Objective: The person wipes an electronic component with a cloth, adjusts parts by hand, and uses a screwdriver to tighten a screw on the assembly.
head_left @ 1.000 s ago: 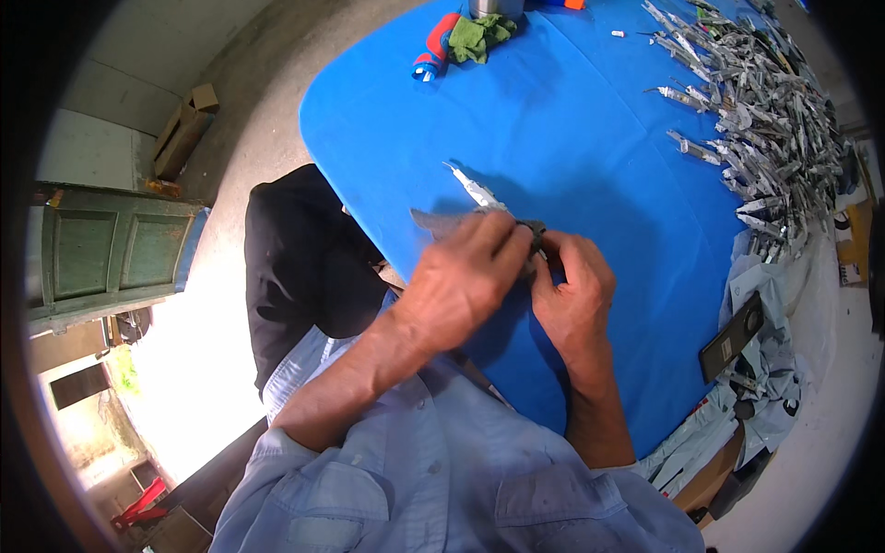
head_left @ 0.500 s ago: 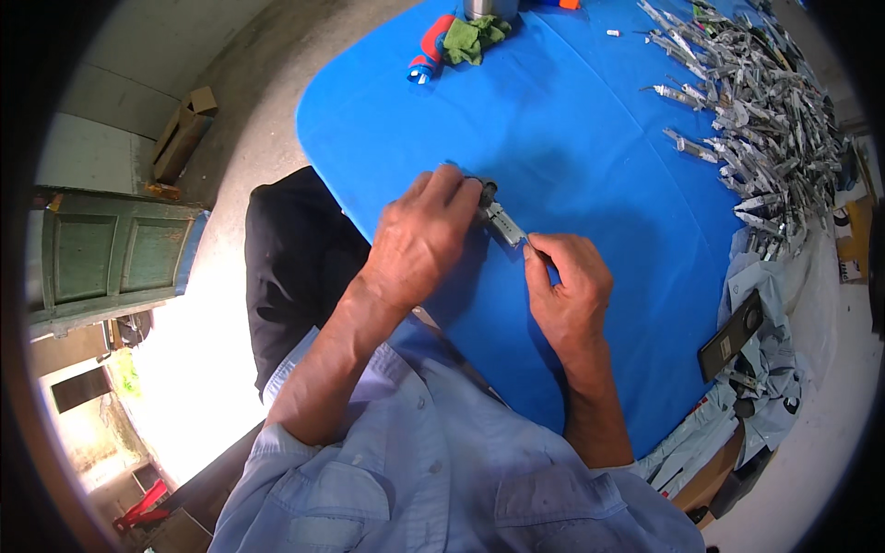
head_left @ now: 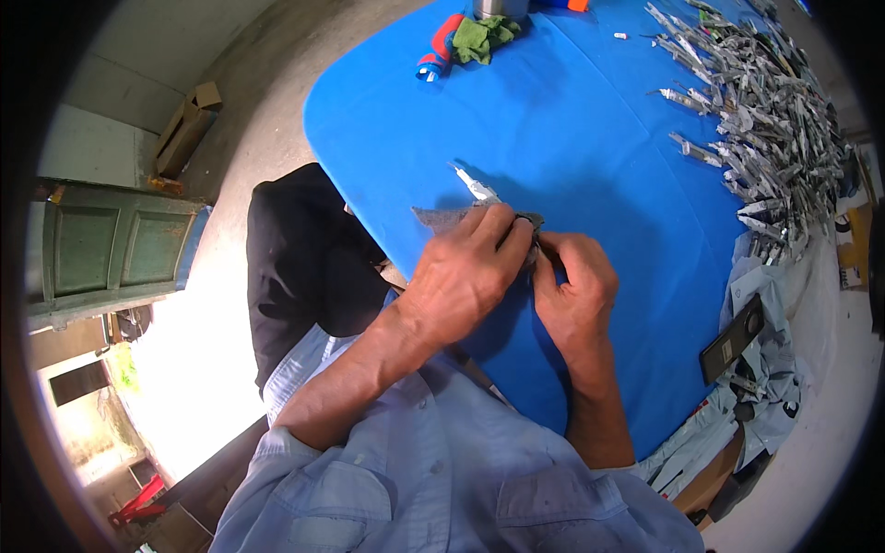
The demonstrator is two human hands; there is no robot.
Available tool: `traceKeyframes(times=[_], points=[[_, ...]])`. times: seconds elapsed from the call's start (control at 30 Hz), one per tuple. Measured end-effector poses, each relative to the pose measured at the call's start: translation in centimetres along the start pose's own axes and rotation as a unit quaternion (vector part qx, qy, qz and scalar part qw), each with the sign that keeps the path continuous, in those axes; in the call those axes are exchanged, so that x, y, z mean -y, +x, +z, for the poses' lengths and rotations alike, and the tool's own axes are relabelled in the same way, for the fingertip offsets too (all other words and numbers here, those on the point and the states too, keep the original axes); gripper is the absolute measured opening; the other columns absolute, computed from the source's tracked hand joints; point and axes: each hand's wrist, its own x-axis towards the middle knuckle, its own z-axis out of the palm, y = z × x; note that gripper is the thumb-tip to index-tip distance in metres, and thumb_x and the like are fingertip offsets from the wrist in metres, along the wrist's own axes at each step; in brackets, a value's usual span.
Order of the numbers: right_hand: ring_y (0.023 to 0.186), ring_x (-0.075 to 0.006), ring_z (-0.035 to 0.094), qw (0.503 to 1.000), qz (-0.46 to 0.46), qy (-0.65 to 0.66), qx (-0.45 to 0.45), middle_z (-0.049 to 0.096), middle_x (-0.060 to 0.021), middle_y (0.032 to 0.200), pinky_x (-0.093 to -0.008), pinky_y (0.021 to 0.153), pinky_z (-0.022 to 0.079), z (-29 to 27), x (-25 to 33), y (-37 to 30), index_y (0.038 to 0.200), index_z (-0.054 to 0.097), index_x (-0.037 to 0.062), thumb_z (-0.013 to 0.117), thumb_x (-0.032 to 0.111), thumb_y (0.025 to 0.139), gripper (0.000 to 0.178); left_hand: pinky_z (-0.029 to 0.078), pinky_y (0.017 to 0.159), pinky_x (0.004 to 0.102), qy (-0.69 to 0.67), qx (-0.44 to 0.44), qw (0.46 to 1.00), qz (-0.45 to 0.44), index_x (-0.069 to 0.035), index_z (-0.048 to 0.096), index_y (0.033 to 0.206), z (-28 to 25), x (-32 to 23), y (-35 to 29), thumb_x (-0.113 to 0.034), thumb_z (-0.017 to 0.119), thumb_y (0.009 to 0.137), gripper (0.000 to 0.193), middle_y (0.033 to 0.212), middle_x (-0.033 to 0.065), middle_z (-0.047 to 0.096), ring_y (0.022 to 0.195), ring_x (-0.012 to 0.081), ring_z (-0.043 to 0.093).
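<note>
A slim grey-white part with a thin pointed tip (head_left: 479,189) slants over the blue table, its far end showing beyond my fingers. Around its middle, my left hand (head_left: 461,263) presses a grey cloth (head_left: 437,218) with closed fingers. My right hand (head_left: 576,281) pinches the near end between thumb and forefinger, just beside the left fingertips. Cloth and fingers hide most of the part, so its exact kind does not show.
A heap of similar slim grey parts (head_left: 784,129) covers the table's right side. Below it lie a dark phone-like slab (head_left: 731,341) and crumpled plastic bags (head_left: 770,369). At the far edge are a green cloth (head_left: 484,37) and a red-and-blue bottle-like object (head_left: 441,46).
My left hand has moved right and nearer along the part, toward my right hand. The grey cloth under it now shows, and the part's far tip has come into sight.
</note>
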Motion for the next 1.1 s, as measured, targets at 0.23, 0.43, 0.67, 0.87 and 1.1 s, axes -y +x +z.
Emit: traceKeyframes(times=[0.23,0.43,0.67,0.87,1.1], points=[[0.075,-0.0317,0.068,1.0,-0.01,-0.001,0.007,0.071,-0.0099,0.085,-0.0423,0.067,0.053,-0.1,0.0,0.1,0.092,0.072,0.0062,0.077,-0.004,0.084,0.013,0.063,0.081,0.0414,0.007,-0.023,1.0,0.015,-0.001,0.068,0.12,0.3,1.3,-0.3,0.003,0.072,0.081,0.04,0.116,0.0139,0.067,0.102,0.0336,0.072],[0.074,-0.0314,0.067,1.0,-0.008,-0.001,0.001,0.071,-0.0098,0.084,-0.0416,0.066,0.053,0.0,0.0,0.1,0.092,0.073,0.0059,0.077,-0.003,0.085,0.012,0.063,0.082,0.0422,0.047,-0.034,0.998,-0.013,-0.004,0.07,0.12,0.3,2.7,0.0,0.005,0.073,0.079,0.043,0.117,0.0128,0.068,0.103,0.0333,0.072],[0.074,-0.0308,0.067,1.0,-0.007,0.006,0.001,0.071,-0.0099,0.084,-0.0413,0.066,0.053,0.0,0.0,0.0,0.093,0.073,0.0052,0.076,-0.003,0.086,0.011,0.062,0.082,0.0427,0.055,-0.037,0.997,-0.032,-0.004,0.07,0.118,-0.3,3.9,0.4,0.006,0.073,0.078,0.041,0.114,0.0122,0.068,0.102,0.0336,0.072],[0.074,-0.031,0.067,1.0,-0.011,0.006,0.0,0.071,-0.0101,0.084,-0.0415,0.066,0.053,0.0,0.0,0.0,0.093,0.073,0.0051,0.076,-0.002,0.086,0.01,0.061,0.081,0.0441,-0.003,-0.07,0.995,-0.066,-0.004,0.071,0.119,-0.2,4.5,0.4,0.009,0.073,0.075,0.046,0.113,0.0142,0.07,0.099,0.0362,0.073],[0.076,-0.0312,0.068,1.0,0.007,0.002,0.005,0.071,-0.0101,0.085,-0.0417,0.066,0.053,0.1,0.1,-0.1,0.092,0.072,0.0057,0.076,-0.003,0.085,0.011,0.062,0.082,0.0426,-0.027,-0.047,0.998,-0.041,-0.003,0.071,0.119,-0.7,1.8,0.2,0.007,0.073,0.076,0.044,0.114,0.0151,0.07,0.099,0.0366,0.073]])
